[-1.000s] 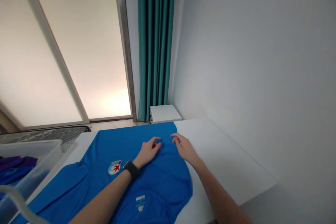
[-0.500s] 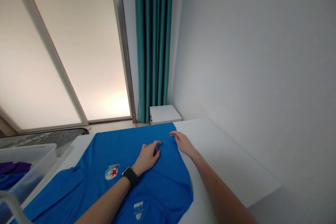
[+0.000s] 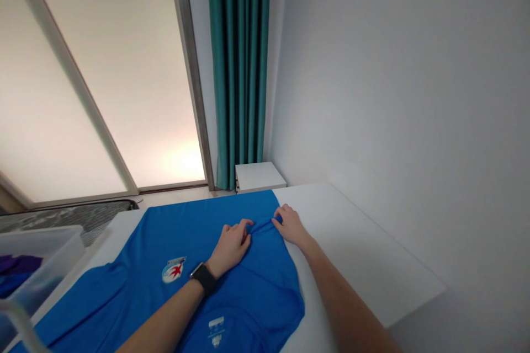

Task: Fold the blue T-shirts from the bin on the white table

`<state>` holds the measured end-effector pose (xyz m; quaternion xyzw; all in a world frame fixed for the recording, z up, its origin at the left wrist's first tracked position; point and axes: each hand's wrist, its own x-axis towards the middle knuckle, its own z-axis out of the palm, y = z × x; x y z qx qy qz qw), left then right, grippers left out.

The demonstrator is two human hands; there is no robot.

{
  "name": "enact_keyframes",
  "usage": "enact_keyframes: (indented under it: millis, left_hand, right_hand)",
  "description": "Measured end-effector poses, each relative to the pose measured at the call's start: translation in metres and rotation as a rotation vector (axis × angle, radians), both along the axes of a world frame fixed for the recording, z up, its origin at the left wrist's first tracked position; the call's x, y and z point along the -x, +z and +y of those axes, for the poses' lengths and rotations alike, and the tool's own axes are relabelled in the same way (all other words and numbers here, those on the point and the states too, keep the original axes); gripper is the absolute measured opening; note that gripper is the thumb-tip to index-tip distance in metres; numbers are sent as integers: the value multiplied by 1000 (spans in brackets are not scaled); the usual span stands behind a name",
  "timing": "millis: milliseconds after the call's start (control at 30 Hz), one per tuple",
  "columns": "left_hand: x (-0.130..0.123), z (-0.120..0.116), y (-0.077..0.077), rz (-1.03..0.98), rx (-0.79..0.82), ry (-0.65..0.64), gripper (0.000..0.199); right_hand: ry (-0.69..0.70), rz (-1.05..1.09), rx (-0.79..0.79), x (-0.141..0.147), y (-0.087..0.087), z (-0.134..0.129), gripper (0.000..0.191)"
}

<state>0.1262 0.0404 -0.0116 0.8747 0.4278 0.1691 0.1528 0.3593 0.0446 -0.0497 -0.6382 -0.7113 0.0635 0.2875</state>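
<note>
A blue T-shirt [image 3: 182, 231] lies spread on the white table [image 3: 351, 242], its neckline towards me and a round red-and-white logo on the chest. My right hand [image 3: 290, 224] pinches the shirt's right side edge, and the cloth there is gathered into a small fold. My left hand [image 3: 230, 245], with a black watch on the wrist, rests on the middle of the shirt. Its fingers are curled in a pinch at the left end of that same fold.
A clear plastic bin [image 3: 62, 248] with purple and blue cloth inside stands at the left. Behind the table are a small white cabinet [image 3: 259, 176] and a green curtain [image 3: 240, 77]. A wall [image 3: 393, 94] runs along the right.
My right hand has closed from loosely extended fingers onto the shirt's edge. A raised fold now runs between both hands. The left hand has barely moved.
</note>
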Motion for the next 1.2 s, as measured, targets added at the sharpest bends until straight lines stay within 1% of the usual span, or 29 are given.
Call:
enact_keyframes:
  millis: [67,133,233,333,433,533,667,767,867,933,1000,1133,1200]
  left_hand:
    - [-1,-1,2,3,1,2,29]
    - [-1,-2,2,5,-1,2,29]
    - [-1,-1,2,-2,12,16,30]
    - [1,5,2,-68,81,42,35]
    - [1,17,3,-137,125,32,37]
    - [-6,31,7,-116,86,-9,35]
    - [-24,46,10,-25,-8,-48,38]
    - [-34,51,9,54,-52,-71,31]
    - [-40,54,7,45,-47,-77,17]
    - [-41,55,5,0,-12,-63,11]
    - [-42,57,4,-38,27,-54,9]
    - [-44,58,0,-33,33,-39,20]
    - [-45,57,-3,-10,13,-33,21]
  right_hand:
    - [31,25,-2,2,1,0,8]
    - [56,29,2,4,1,-1,15]
    - [54,-18,13,9,0,-2,24]
    - [25,-79,29,13,-1,-2,21]
    - [12,-94,29,16,-1,-3,17]
    - [15,-80,4,17,1,-3,16]
    - [36,-33,-14,17,0,-4,16]
    - [65,-17,-25,16,-2,-3,15]
    - [71,7,-35,16,-2,-3,16]
    - [53,14,-35,17,-1,-3,19]
    - [25,-6,-27,18,0,-5,22]
    - [-40,-74,-13,18,1,-7,25]
    - [-81,-97,-16,16,1,-8,23]
